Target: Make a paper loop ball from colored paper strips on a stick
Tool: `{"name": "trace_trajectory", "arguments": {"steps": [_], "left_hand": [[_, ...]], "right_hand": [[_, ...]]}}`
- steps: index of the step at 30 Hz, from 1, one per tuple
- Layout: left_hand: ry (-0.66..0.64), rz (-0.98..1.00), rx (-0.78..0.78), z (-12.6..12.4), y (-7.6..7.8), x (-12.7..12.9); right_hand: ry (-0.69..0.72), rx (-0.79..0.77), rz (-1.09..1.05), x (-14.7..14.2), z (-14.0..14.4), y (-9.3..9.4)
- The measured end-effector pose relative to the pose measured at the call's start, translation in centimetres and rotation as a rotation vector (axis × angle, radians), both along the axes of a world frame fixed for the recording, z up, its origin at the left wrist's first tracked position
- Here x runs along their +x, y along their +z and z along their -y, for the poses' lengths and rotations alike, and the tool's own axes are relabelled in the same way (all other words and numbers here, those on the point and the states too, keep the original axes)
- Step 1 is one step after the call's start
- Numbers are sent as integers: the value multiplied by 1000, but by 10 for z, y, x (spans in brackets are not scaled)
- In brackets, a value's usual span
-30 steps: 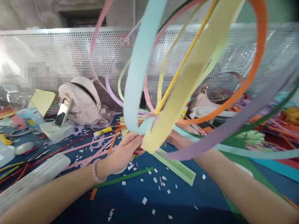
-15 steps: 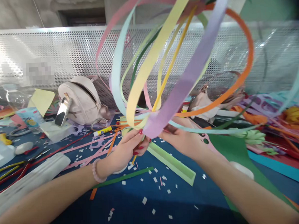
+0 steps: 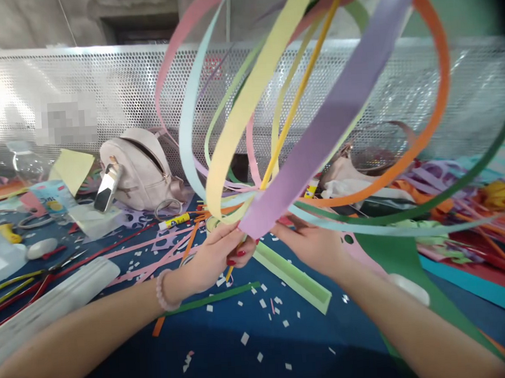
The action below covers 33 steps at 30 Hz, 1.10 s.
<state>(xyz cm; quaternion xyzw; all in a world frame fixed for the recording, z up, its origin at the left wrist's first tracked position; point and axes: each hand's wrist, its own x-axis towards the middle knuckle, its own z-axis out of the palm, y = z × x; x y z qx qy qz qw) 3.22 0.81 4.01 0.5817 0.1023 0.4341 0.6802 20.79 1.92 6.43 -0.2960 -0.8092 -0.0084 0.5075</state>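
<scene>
A large open ball of coloured paper strips rises in front of me, its loops meeting low down around a thin yellow stick (image 3: 293, 110). At that meeting point, my left hand (image 3: 224, 249) is closed, thumb and fingers pinching the strip ends beside the wide purple strip (image 3: 317, 140). The stick's lower end shows beneath this hand. My right hand (image 3: 312, 239) is closed at the right side of the same joint, its fingertips partly hidden behind the strips. Pale yellow (image 3: 248, 113), orange (image 3: 440, 89), dark green (image 3: 467, 180) and light blue (image 3: 185, 125) strips curve outward.
White paper scraps (image 3: 244, 339) and a folded light-green strip (image 3: 293, 277) lie on the blue table (image 3: 227, 359). Scissors (image 3: 49, 273), a glue stick (image 3: 173, 221), a backpack (image 3: 137, 167) and a phone (image 3: 107, 188) are leftward. Green paper (image 3: 392, 260) and tangled strips (image 3: 438, 185) lie rightward.
The paper ball has spread wider and tilted toward the upper right. A dark green strip now arcs out at the far right. Both hands stay at the joint, with slight finger movement.
</scene>
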Motion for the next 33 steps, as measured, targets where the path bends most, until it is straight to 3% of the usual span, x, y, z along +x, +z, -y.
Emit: {"name": "trace_trajectory", "arguments": {"steps": [17, 26, 33], "left_hand": [[-5, -62, -47, 3, 0, -3], [7, -33, -83, 4, 5, 2], [-21, 25, -81, 4, 1, 0]], "right_hand": [[-130, 309, 127, -7, 8, 14], [-109, 239, 129, 2, 3, 4], [-29, 203, 195, -1, 8, 15]]}}
